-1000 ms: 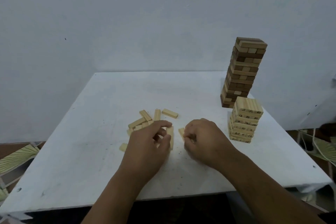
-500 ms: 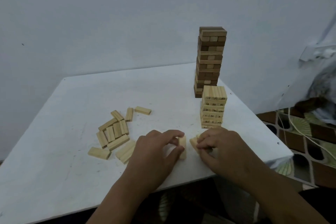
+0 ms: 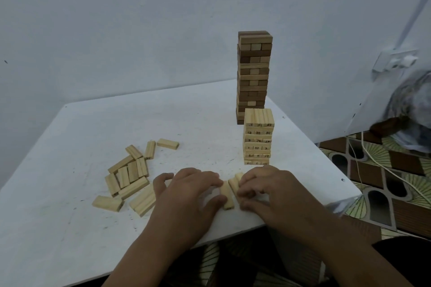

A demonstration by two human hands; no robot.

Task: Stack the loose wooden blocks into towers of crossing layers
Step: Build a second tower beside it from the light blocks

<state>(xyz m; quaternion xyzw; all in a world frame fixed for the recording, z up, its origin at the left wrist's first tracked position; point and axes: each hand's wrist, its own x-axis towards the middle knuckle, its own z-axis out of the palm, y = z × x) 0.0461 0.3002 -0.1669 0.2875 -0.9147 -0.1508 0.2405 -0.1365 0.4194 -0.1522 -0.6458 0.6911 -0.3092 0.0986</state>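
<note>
Near the table's (image 3: 70, 228) front edge, the left hand (image 3: 186, 196) pinches one pale wooden block (image 3: 226, 196) between thumb and fingers, while the right hand (image 3: 272, 191) curls around two more blocks (image 3: 236, 182) just beside it. Loose blocks (image 3: 130, 177) lie scattered toward the left edge; the short numbered tower (image 3: 258, 137) stands near the right edge, the tall brown tower (image 3: 253, 74) behind it. The blocks look light, rigid and smooth, likely best gripped by their long sides
</note>
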